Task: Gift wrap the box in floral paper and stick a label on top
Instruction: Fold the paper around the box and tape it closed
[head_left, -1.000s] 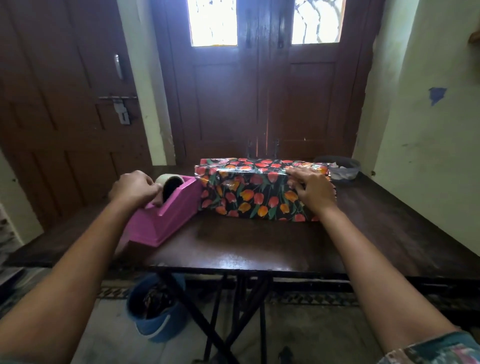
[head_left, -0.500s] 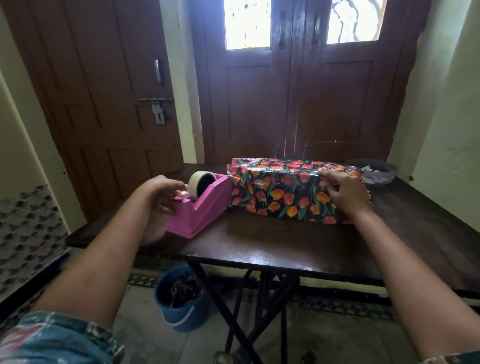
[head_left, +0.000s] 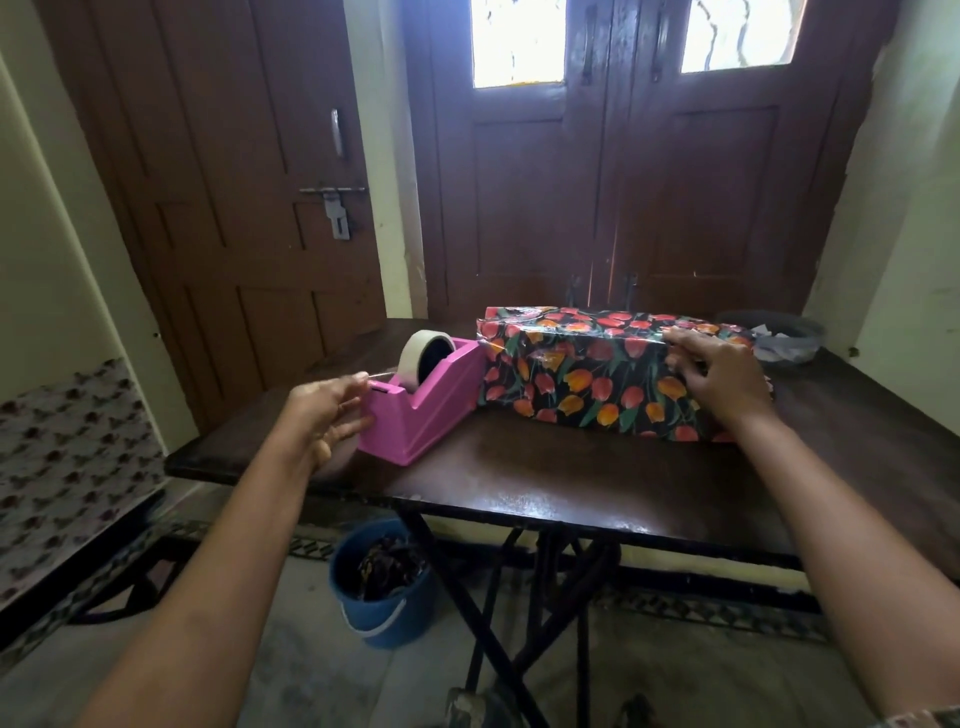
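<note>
Since 1 second ago the left hand (head_left: 327, 410) has slid off the top of the pink tape dispenser (head_left: 426, 415), where it covered the roll, and now sits at the dispenser's near end beside the cutter. The right hand (head_left: 719, 376) has kept its place on the box (head_left: 582, 374).

That box, already covered in floral paper, lies lengthwise on the dark counter (head_left: 571, 478), its left end just beside the dispenser's far end. The right hand's grip is wide and flat: fingers lie along the near top edge towards the right end, pressing the paper down - most likely to keep a loose fold shut until tape reaches it.

The left hand's grip is also wide, fingers spread and relaxed, touching the dispenser's front. A thin pale line runs from the fingertips towards the tape roll (head_left: 423, 356); it is too fine to say whether this is a drawn strip. The dispenser stands close to the box, probably so 1 hand can fetch tape while the other pins the fold.

No label shows on top yet, so wrapping seems near its end with sticking still to come. Pulling tape one-handed could drag the light dispenser (nothing braces it).

A blue bucket (head_left: 384, 587) stands on the floor under the counter, and a dark bowl (head_left: 784, 340) of scraps sits at the far right.
</note>
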